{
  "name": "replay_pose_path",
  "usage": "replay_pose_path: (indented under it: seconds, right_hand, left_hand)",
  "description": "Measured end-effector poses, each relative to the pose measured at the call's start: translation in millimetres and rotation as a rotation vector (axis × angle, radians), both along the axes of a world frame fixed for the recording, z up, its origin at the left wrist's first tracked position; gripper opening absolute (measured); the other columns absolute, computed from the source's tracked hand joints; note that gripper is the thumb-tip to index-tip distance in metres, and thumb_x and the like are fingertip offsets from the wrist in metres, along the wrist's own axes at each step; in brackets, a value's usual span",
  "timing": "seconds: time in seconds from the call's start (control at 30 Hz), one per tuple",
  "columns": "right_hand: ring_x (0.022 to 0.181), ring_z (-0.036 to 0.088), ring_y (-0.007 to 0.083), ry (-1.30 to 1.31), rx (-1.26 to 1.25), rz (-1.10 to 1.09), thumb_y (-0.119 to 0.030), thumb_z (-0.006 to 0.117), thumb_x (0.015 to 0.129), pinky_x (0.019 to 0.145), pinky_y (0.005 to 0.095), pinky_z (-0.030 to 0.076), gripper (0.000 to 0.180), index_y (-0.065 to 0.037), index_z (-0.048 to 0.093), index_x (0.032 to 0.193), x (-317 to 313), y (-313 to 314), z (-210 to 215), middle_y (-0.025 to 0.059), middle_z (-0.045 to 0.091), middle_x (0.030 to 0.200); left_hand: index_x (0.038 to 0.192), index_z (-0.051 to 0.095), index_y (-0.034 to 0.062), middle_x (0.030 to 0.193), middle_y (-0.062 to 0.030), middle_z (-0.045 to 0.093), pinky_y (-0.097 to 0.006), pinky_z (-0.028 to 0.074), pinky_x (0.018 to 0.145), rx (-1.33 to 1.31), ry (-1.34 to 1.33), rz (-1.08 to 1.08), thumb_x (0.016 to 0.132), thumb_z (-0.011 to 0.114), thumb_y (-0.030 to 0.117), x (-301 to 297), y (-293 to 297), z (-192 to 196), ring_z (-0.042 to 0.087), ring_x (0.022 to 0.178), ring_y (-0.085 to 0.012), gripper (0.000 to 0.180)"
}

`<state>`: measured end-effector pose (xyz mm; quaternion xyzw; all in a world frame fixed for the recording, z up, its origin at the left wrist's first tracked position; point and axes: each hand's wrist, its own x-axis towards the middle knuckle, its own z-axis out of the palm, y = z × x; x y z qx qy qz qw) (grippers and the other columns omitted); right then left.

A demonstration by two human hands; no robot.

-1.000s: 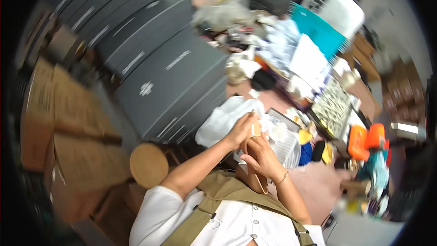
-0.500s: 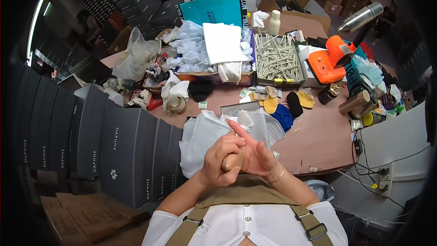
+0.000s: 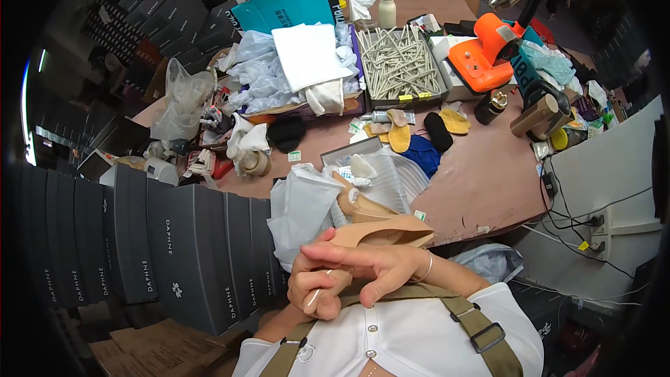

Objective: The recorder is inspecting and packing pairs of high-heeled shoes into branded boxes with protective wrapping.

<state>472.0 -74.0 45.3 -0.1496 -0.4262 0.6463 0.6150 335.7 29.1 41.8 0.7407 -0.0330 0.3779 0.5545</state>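
Observation:
A beige slip-on shoe (image 3: 370, 229) is held close to my body, its opening toward the right. My left hand (image 3: 310, 283) is closed round a tan part with a pale edge, apparently this shoe's end; the fingers hide how it joins. My right hand (image 3: 384, 265) lies across the shoe's near side, touching it. Its fingers stretch left over my left hand and its thumb hangs apart. Just beyond, a second beige shoe (image 3: 370, 204) lies in an open grey box (image 3: 335, 156) lined with white tissue paper (image 3: 300, 195). A white wad (image 3: 363, 165) sits there too.
Grey shoeboxes (image 3: 188, 251) stand stacked at my left. On the pink table (image 3: 481, 188) are yellow and black pads (image 3: 438, 132), a blue cloth (image 3: 421, 157), a tray of pale sticks (image 3: 405, 63), an orange device (image 3: 485, 56) and a dark bottle (image 3: 490, 106).
My hands have come lower and closer to my body. The shoe has turned, so its side and opening now show. The second shoe in the box has come into sight. The view has shifted.

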Motion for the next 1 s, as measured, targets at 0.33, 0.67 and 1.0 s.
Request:
replay_pose_path:
  seconds: [0.33,0.67,1.0]
  right_hand:
    - [0.131,0.034,0.0159,0.560,-0.192,-0.234,-0.043,0.078,0.075,0.108,0.0292,0.028,0.118,-0.016,-0.008,0.151,-24,-1,-17,0.0035,0.029,0.142]
    - [0.115,0.044,0.0104,0.170,-0.415,-0.248,-0.026,0.062,0.091,0.092,0.0238,0.039,0.083,-0.011,0.007,0.152,-4,1,-24,0.0063,0.032,0.144]
    - [0.081,0.065,0.0291,-1.384,-0.320,-0.798,-0.018,0.068,0.082,0.068,0.0381,0.051,0.059,-0.001,0.043,0.133,129,45,-163,0.0215,0.063,0.103]
  left_hand:
    - [0.089,0.048,-0.0008,0.099,-0.0198,0.055,-0.048,0.044,0.096,-0.317,-0.044,0.041,0.093,0.050,0.028,23,-7,-9,0.059,0.092,-0.0293,0.029]
    - [0.076,0.052,-0.0009,0.085,-0.0146,0.062,-0.032,0.047,0.076,-0.522,0.297,0.173,0.094,0.044,0.024,31,26,-25,0.058,0.081,-0.0193,0.032]
    - [0.088,0.055,0.0009,0.085,-0.0166,0.062,-0.041,0.055,0.075,-1.189,0.648,-0.163,0.096,0.046,0.040,5,78,-103,0.066,0.083,-0.0304,0.041]
